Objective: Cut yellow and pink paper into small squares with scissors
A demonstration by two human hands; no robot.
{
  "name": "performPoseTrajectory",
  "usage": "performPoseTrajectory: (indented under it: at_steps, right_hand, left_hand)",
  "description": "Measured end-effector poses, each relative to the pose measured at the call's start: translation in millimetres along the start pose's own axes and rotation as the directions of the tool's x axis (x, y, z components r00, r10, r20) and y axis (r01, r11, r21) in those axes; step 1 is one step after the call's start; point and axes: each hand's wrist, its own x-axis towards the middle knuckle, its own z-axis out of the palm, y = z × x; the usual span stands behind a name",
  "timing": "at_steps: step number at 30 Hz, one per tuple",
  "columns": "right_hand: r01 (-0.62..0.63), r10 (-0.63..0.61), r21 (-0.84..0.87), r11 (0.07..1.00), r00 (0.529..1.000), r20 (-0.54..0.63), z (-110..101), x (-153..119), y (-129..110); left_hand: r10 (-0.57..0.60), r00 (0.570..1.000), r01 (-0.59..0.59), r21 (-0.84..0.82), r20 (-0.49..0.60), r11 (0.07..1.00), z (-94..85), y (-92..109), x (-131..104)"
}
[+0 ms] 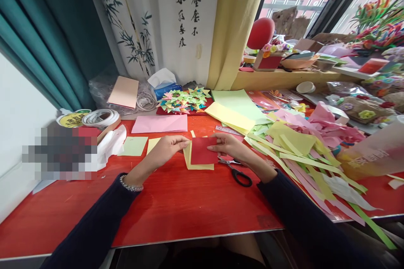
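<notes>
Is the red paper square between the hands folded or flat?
Flat. The red paper square shows one even face, no crease, pinched by the left hand and right hand.

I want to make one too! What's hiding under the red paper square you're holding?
Under the red paper square lie yellow paper squares, their edges peeking out left and below. How many are stacked, and what their middles look like, is covered by the red one.

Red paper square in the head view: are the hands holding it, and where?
Yes. The left hand pinches the red paper square at its left edge, the right hand at its upper right edge.
</notes>
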Motion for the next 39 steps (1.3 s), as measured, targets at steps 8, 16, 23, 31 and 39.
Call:
performPoseTrajectory:
  at_steps: [8, 16, 23, 31, 39]
  right_hand:
    - [0.123, -0.113, 0.043, 0.992, 0.978, -0.174, 9, 2, 4]
    - [0.158, -0.132, 0.100, 0.982, 0.966, -0.224, -3, -3, -9]
    - [0.090, -0.106, -0.088, 0.992, 0.974, -0.200, 14, -7, -15]
    - [-0.070, 0.052, -0.340, 0.938, 0.997, -0.064, 1, -6, -9]
    - [-0.171, -0.011, -0.798, 0.578, 0.976, -0.217, 31, -7, -25]
  left_hand:
    - [-0.010, 0.997, 0.006, -0.053, -0.075, 0.999, 10.3, -2, 1]
    - [0.030, 0.985, -0.038, -0.045, -0.170, 0.998, -6.3, -6, 2]
    - [-0.016, 0.996, 0.009, -0.074, -0.086, 0.997, -10.9, 2, -1]
    - [-0.116, 0.944, 0.131, 0.029, -0.310, 0.991, -60.3, -2, -12]
    - [-0.124, 0.909, 0.401, 0.752, -0.399, 0.522, -70.0, -33, -11]
